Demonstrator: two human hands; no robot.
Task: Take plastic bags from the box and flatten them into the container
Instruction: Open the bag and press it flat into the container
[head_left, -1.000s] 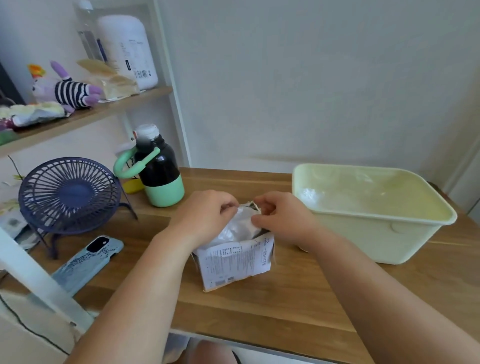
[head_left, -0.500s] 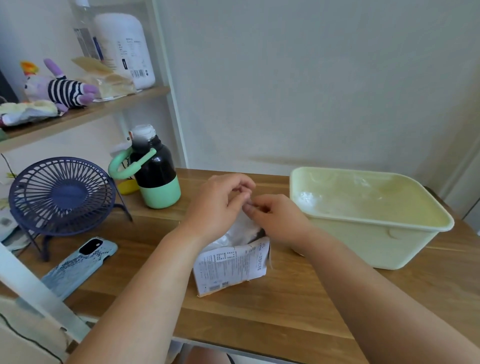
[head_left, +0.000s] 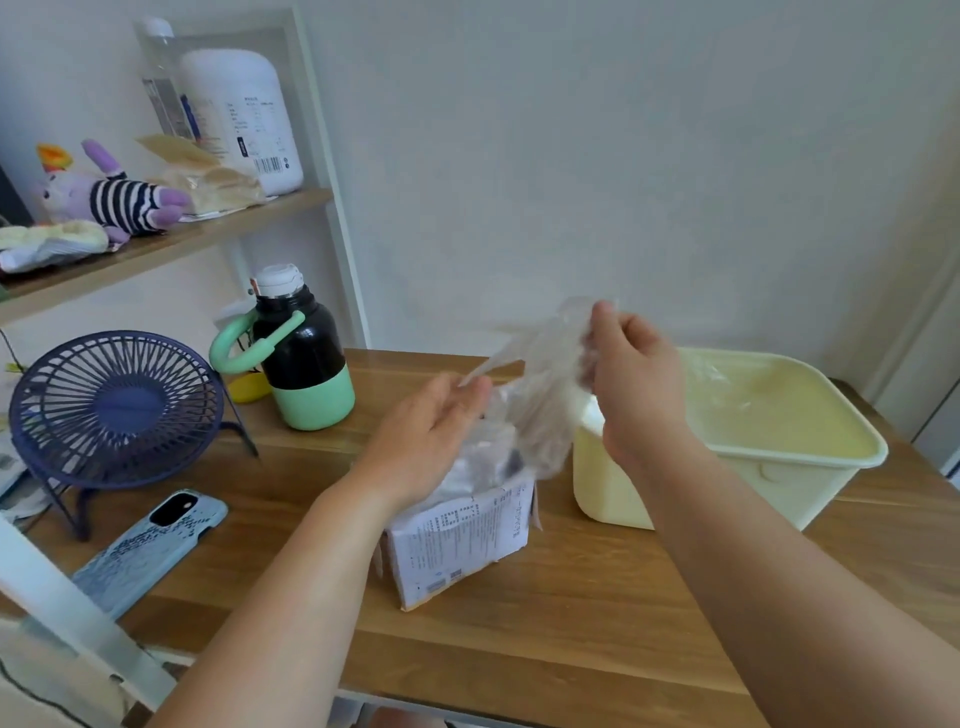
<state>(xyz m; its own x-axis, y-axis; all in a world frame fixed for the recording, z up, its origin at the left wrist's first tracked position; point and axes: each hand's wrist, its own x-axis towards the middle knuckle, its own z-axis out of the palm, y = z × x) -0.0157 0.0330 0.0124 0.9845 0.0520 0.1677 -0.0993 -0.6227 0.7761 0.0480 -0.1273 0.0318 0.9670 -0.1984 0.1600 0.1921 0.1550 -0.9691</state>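
Right hand: the right hand (head_left: 639, 384) is raised, its fingers curled and clamped on the upper edge of a clear plastic bag (head_left: 545, 384).
Left hand: the left hand (head_left: 431, 436) sits lower, with thumb and forefinger tips drawn together on the bag's near corner. The other fingers lie loose.
Bag: it hangs in the air between the two sets of fingertips, crumpled below the right fingers, with one edge pulled taut down to the left ones.
Box: the printed cardboard box (head_left: 462, 540) stands directly under the left fingers. More clear film bulges out of its torn top, and the bag's lower end comes close to that film.
Container: the pale yellow container (head_left: 810, 452) lies just beyond the right fingers, on their outer side. Some clear film already lies in it.
Handling: the film looks almost weightless, limp and clingy. It is likely to fold on itself and may drag a neighbouring bag out of the box.
Where to hold: two opposite corners or edges, kept in a light pinch with the film taut, should let it be laid down and smoothed flat.
Step in hand: the bag seems to be spread open before it goes to the container.
Elsewhere: a flask (head_left: 301, 364), a desk fan (head_left: 114, 410) and a phone (head_left: 150, 545) sit well beyond the left fingers on the wooden desk (head_left: 571, 623).
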